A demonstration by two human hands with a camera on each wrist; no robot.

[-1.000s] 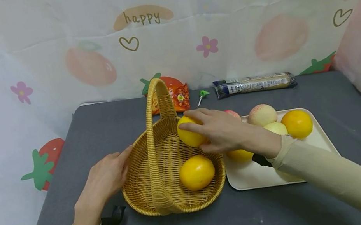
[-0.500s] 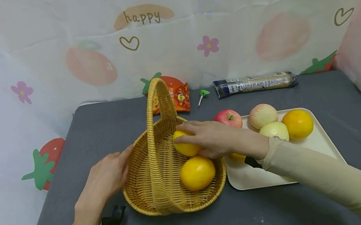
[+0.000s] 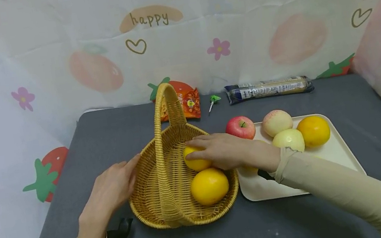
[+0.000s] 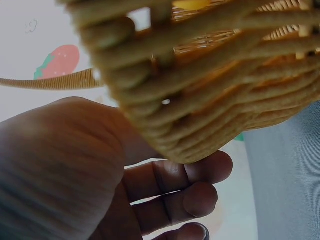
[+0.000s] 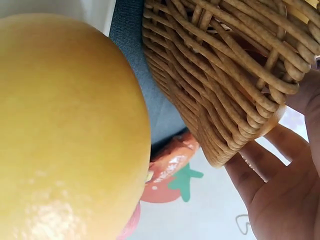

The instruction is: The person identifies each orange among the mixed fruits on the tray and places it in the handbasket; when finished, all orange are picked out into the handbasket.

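Observation:
In the head view my left hand (image 3: 109,188) grips the left rim of a wicker basket (image 3: 161,161). The left wrist view shows its fingers (image 4: 202,167) at the outer side of the weave. My right hand (image 3: 227,150) reaches over the opposite rim, its fingers bent over an orange (image 3: 194,164) low inside the basket. Part of that fruit is hidden by the hand. A second orange (image 3: 209,186) lies in the basket just in front of it. Large in the right wrist view, another orange (image 5: 75,125) appears near the wrist.
A cream tray (image 3: 280,190) right of the basket bears another orange (image 3: 314,132), a pale green fruit (image 3: 288,140) and a peach (image 3: 277,122). A red apple (image 3: 240,128) sits at its corner. Behind are an orange packet (image 3: 191,104), a lollipop (image 3: 214,99) and a long wrapped package (image 3: 269,89).
My right hand has lowered its orange deeper into the basket, slightly left and nearer me. The front orange has shifted slightly towards me. The left hand stays at the rim.

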